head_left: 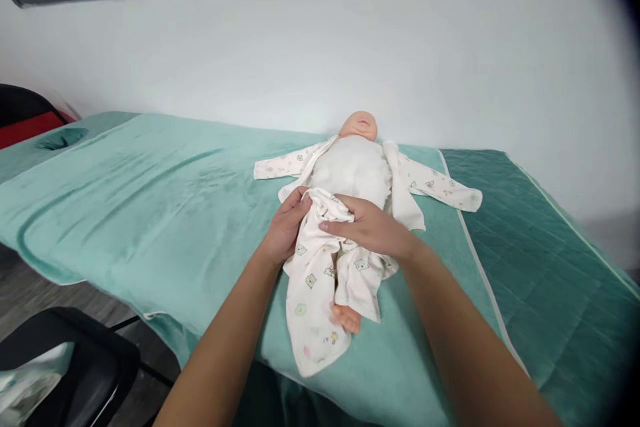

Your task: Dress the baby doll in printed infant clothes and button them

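A baby doll (359,125) lies on its back on the green bed cover (175,193), its head toward the wall. Its patterned jacket (437,187) is spread open at both sides, showing a white soft torso (351,167). Patterned pants (313,280) cover the lower body, and one doll foot (347,317) shows at a leg opening. My left hand (290,223) is closed on the left side of the pants' waist. My right hand (370,225) pinches the bunched waist fabric from the right, thumb on top.
A darker green quilted cover (530,247) lies at the right. Behind the bed stands a white wall (300,60). A black chair (75,360) holding a crumpled plastic packet (35,377) is at the lower left.
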A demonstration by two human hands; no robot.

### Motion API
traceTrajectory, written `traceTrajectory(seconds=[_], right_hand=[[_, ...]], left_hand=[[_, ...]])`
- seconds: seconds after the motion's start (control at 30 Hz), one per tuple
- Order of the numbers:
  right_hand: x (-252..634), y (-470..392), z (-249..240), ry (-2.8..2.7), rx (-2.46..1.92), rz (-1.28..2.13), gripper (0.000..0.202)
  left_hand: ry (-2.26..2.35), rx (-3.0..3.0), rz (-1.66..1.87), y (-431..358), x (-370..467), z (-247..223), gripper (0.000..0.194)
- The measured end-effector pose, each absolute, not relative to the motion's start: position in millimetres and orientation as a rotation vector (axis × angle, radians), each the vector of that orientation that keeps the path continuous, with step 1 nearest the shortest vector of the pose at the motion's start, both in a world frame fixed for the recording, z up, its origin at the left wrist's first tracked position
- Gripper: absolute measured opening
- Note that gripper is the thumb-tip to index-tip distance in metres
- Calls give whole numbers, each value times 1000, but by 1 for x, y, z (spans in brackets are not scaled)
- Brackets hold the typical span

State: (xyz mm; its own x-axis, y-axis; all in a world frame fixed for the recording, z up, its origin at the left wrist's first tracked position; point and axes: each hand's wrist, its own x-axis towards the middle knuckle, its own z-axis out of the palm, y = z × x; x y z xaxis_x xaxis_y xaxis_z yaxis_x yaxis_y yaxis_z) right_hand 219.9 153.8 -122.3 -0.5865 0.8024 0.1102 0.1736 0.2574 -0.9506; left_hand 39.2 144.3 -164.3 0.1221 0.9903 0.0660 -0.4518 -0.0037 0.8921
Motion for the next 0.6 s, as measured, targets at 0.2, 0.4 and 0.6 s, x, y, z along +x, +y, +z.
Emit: traceTrajectory(seconds=[0.2, 0.4, 0.6], right_hand=[[222, 158, -131, -1490, -932, 1410, 30], [220, 159, -132, -1405, -971, 1415, 34], [227, 155, -119, -1859, -930, 1542, 39]], left_hand=[[749, 1234, 1161, 140, 36, -165, 52], [804, 1201, 1161, 142, 36, -168, 42], [846, 1007, 1349, 141, 41, -166, 34]])
